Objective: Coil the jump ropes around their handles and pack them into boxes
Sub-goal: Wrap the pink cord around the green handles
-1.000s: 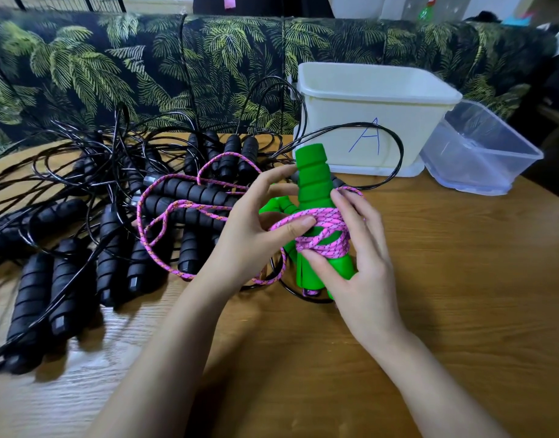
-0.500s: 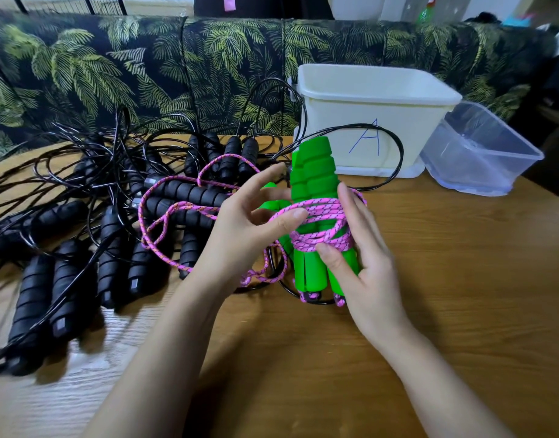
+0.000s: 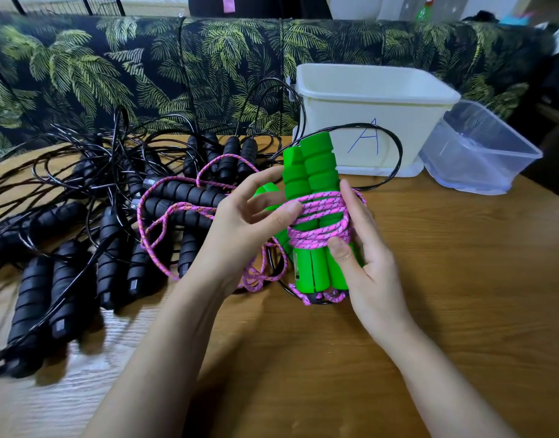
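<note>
Two green foam handles (image 3: 316, 172) stand upright side by side above the table, with pink braided rope (image 3: 319, 229) wound several times round their middle. My right hand (image 3: 363, 248) grips the handles from the right, thumb on their lower part, fingers behind. My left hand (image 3: 240, 229) is at their left and holds the pink rope under its thumb against the coil. The loose rest of the pink rope (image 3: 164, 213) loops out to the left over the black handles. A white box marked A (image 3: 366, 121) stands behind the handles.
A tangle of black jump ropes with black ribbed handles (image 3: 82, 248) covers the left of the wooden table (image 3: 461, 295). A clear plastic box (image 3: 480, 153) tilts against the white box at the right. A leaf-patterned sofa (image 3: 145, 74) runs behind the table.
The green handles have turned more upright and shifted slightly right. The pink coil round them sits higher and wider, and my left thumb now presses the rope against it.
</note>
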Motion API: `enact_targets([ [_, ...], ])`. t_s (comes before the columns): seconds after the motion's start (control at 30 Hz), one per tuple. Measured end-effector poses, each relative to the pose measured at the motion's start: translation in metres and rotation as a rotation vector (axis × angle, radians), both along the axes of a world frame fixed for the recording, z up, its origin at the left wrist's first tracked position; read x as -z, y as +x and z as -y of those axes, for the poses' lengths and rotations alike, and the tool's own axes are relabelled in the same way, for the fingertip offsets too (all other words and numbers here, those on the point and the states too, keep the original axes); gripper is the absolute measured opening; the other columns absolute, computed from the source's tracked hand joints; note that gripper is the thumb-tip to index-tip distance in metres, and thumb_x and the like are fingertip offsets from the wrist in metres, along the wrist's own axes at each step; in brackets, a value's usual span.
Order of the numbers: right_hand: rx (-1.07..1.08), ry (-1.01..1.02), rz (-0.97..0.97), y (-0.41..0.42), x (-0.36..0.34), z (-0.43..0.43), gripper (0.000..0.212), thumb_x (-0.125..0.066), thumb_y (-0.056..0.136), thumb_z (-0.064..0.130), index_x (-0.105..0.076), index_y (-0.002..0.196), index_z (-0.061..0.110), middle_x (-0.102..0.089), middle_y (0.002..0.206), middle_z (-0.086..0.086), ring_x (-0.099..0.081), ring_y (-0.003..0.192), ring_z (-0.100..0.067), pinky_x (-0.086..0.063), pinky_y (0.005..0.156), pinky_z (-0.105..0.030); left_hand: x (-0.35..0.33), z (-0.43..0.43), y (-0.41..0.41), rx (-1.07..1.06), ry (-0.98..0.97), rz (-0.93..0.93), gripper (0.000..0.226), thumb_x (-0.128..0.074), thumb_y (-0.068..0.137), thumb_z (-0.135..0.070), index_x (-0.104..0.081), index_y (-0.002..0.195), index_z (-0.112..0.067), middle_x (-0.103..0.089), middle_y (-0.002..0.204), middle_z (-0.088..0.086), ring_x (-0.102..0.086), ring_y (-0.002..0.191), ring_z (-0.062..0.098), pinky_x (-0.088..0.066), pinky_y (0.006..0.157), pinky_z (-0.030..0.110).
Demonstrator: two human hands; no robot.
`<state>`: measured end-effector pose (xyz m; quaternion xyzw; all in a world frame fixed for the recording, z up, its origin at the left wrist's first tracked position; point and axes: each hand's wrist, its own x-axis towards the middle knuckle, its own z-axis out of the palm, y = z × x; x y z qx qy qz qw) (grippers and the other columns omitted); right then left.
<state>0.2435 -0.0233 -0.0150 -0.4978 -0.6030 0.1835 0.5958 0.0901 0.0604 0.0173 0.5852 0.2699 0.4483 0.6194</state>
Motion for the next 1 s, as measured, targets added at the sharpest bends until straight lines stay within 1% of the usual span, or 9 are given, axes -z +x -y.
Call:
enact_targets([
  [0.2,0.126,0.035,0.243,-0.003,0.005,-0.001,0.048,-0.044,0.104,0.014,-0.033,0.150,0.020,-0.028,0.159,0.001,-0.022,0.148,-0.003,-0.020,0.115,-0.013,-0.002,0.004,0.003,-0.106,0.045,-0.036,0.050,-0.078,0.071,-0.022,-0.063,0.118,-0.020,-0.074,0.088,-0.006,-0.067,0.079,0.009,-0.054,0.074,0.023],
  [0.33,0.237,-0.037,0.400,-0.002,0.006,0.001,0.060,-0.045,0.097,0.045,-0.027,0.152,0.031,-0.026,0.161,0.007,-0.021,0.147,0.001,-0.024,0.108,-0.006,0.003,0.005,0.006,-0.165,0.039,-0.075,0.055,-0.087,0.067,-0.027,-0.065,0.117,-0.022,-0.069,0.088,-0.004,-0.061,0.076,0.012,-0.051,0.072,0.029],
  [0.47,0.317,-0.092,0.439,-0.001,0.008,0.000,0.087,-0.056,0.082,0.061,-0.030,0.154,0.021,-0.035,0.158,0.004,-0.030,0.143,-0.007,-0.014,0.105,0.001,0.005,0.006,0.008,-0.146,0.064,-0.100,0.053,-0.085,0.066,-0.024,-0.067,0.116,-0.026,-0.071,0.090,-0.003,-0.061,0.073,0.013,-0.052,0.067,0.027],
  [0.5,0.330,-0.108,0.440,-0.001,0.009,0.000,0.092,-0.058,0.079,0.064,-0.029,0.155,0.021,-0.035,0.157,0.004,-0.031,0.142,-0.006,-0.018,0.105,-0.002,0.005,0.006,0.008,-0.134,0.082,-0.106,0.053,-0.086,0.067,-0.022,-0.067,0.117,-0.025,-0.072,0.091,-0.001,-0.062,0.073,0.014,-0.052,0.068,0.029],
  [0.57,0.360,-0.128,0.449,-0.001,0.010,0.000,0.098,-0.059,0.074,0.067,-0.027,0.155,0.023,-0.033,0.158,0.008,-0.032,0.143,-0.007,-0.036,0.100,-0.017,0.005,0.006,0.008,-0.117,0.109,-0.119,0.056,-0.088,0.068,-0.019,-0.067,0.119,-0.023,-0.072,0.092,0.000,-0.061,0.071,0.015,-0.053,0.067,0.029],
  [0.67,0.399,-0.104,0.458,-0.001,0.009,0.001,0.093,-0.059,0.075,0.063,-0.028,0.155,0.027,-0.031,0.157,0.011,-0.040,0.140,-0.011,-0.053,0.089,-0.033,0.002,0.007,0.008,-0.105,0.115,-0.112,0.056,-0.083,0.067,-0.019,-0.066,0.120,-0.021,-0.071,0.090,-0.002,-0.059,0.066,0.011,-0.050,0.064,0.023],
  [0.8,0.413,-0.047,0.501,-0.001,0.009,0.002,0.077,-0.056,0.083,0.051,-0.031,0.153,0.031,-0.036,0.156,0.005,-0.042,0.140,-0.017,-0.056,0.086,-0.038,0.002,0.009,0.010,-0.088,0.120,-0.089,0.055,-0.082,0.067,-0.017,-0.064,0.119,-0.021,-0.069,0.093,0.002,-0.059,0.064,0.008,-0.049,0.063,0.019],
  [0.93,0.438,-0.042,0.526,-0.002,0.010,0.001,0.080,-0.065,0.081,0.048,-0.031,0.152,0.031,-0.035,0.156,0.001,-0.043,0.139,-0.018,-0.056,0.079,-0.035,0.005,0.007,0.011,-0.061,0.163,-0.087,0.056,-0.086,0.069,-0.018,-0.063,0.119,-0.025,-0.066,0.095,0.001,-0.061,0.074,0.010,-0.050,0.072,0.021],
  [1.0,0.399,-0.011,0.455,-0.001,0.010,0.001,0.080,-0.070,0.080,0.042,-0.036,0.151,0.027,-0.037,0.153,0.000,-0.043,0.137,-0.014,-0.053,0.088,-0.027,0.006,0.007,0.012,-0.044,0.165,-0.075,0.054,-0.082,0.071,-0.015,-0.063,0.119,-0.028,-0.063,0.096,-0.002,-0.061,0.074,0.011,-0.051,0.071,0.022],
])
